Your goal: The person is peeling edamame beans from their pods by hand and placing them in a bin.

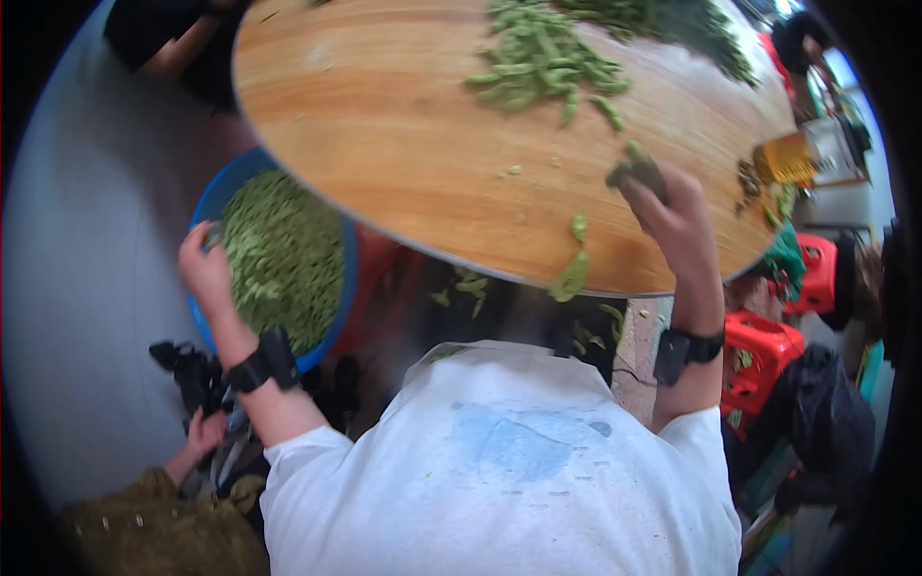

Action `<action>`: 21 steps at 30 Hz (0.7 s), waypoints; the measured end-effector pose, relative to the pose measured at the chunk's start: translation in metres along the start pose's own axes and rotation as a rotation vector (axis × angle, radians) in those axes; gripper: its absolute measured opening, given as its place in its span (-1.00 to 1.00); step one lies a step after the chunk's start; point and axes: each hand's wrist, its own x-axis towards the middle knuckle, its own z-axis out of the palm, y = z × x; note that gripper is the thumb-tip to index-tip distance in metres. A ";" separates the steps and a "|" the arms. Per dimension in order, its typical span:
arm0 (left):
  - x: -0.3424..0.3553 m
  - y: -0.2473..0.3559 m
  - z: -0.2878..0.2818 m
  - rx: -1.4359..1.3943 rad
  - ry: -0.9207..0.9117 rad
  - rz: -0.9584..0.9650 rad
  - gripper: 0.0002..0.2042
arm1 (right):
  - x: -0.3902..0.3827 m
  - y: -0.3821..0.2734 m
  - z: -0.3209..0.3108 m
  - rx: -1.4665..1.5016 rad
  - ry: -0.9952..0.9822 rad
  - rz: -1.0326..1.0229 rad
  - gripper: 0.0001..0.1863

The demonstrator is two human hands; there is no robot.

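Note:
My right hand point(675, 206) is over the near right part of the round wooden table point(403, 144). Its fingers are closed, with dark coverings at the tips, and a green bean pod point(634, 150) pokes out from them. My left hand point(205, 271) is at the left rim of a blue tub point(351, 278) filled with small green pieces point(288, 254), which look like pods or beans. The left fingers are curled together with something greyish at the tips; what they hold, if anything, is hidden. A pile of green bean pods point(547, 62) lies farther back on the table.
Leafy green stalks point(672, 34) lie at the table's far side. Loose pods point(570, 274) hang at the near edge. A container with yellow contents point(786, 161) stands at right. Red stools point(759, 360) are beside the table. Other people are at far left and lower left.

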 end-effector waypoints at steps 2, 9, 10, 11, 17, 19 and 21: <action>0.004 0.028 -0.009 -0.157 0.075 -0.067 -0.78 | 0.028 0.008 -0.014 -0.365 0.258 -0.201 -0.76; -0.036 0.233 -0.005 -1.485 -0.485 -0.182 -0.73 | 0.068 0.014 -0.007 -0.819 0.197 -0.084 -0.69; -0.045 0.255 -0.001 -1.475 -0.590 -0.163 -0.73 | 0.067 0.012 -0.005 -0.830 0.216 -0.071 -0.70; -0.052 0.275 0.004 -1.520 -0.706 -0.165 -0.72 | 0.065 0.012 -0.005 -0.840 0.236 -0.059 -0.70; -0.080 0.347 0.042 -2.001 -1.164 -0.442 -0.75 | 0.023 -0.009 0.011 -0.280 0.274 -0.243 -0.76; -0.086 0.353 0.048 -1.974 -1.144 -0.477 -0.77 | 0.011 -0.015 0.020 -0.208 0.259 -0.258 -0.78; -0.091 0.355 0.051 -1.948 -1.086 -0.492 -0.83 | 0.004 -0.010 0.024 -0.081 0.205 -0.136 -0.79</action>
